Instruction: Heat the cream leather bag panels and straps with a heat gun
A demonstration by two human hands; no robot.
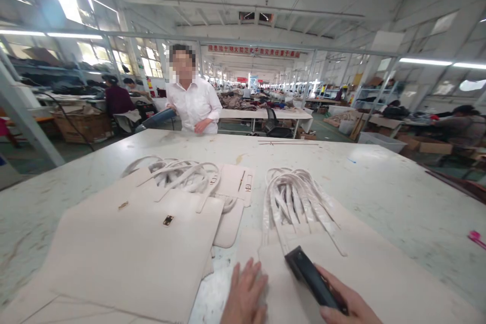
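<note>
Flatly, the left hand [245,293], fingers together, pins a pale panel [304,273] at the table's [379,182] near edge; the right hand [347,309] is clamped on a black tool [313,278]. Thin, floppy, light material, likely best held at its edges.

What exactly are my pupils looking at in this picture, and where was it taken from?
There is no machine here: a camera worn on a person's head looks forward and down at their own two bare hands. The left hand lies flat on a pale cream leather-like bag panel. The right hand holds a slim black oblong tool over that panel. On the large white worktable lie a second stack of cream panels with small gold clasps and bundles of cream straps. Across the table stands a co-worker in a white shirt.
</note>
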